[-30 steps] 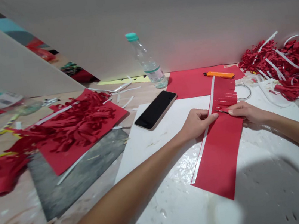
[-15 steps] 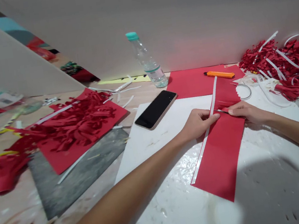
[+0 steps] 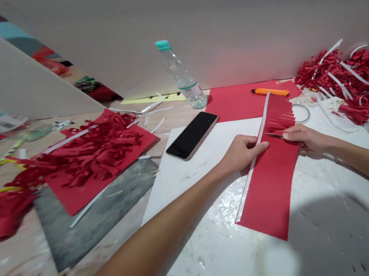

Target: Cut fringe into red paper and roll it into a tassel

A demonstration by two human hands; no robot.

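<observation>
A long red paper strip (image 3: pixel 270 189) with a white band along its left edge lies slanted before me. Its upper part has several thin slits running in from the right edge. My left hand (image 3: pixel 245 150) pinches the strip's left edge, thumb on top over the white band. At the right edge, my right hand (image 3: pixel 305 138) is closed around what look like small scissors (image 3: pixel 274 135). Only a thin metal blade shows, pointing left across the paper; the handles are hidden in the fingers.
A white board (image 3: pixel 199 229) lies under the work. On or beside it are a phone (image 3: pixel 193 135), an upright plastic bottle (image 3: pixel 186 79), an orange cutter (image 3: pixel 271 92) and a red sheet (image 3: pixel 231 102). Fringed red paper is heaped left (image 3: pixel 92 152) and right (image 3: pixel 363 72).
The slits in the upper strip show more clearly, with gaps between them. The strip's lower end has shifted slightly up. Both hands keep nearly the same place and hold.
</observation>
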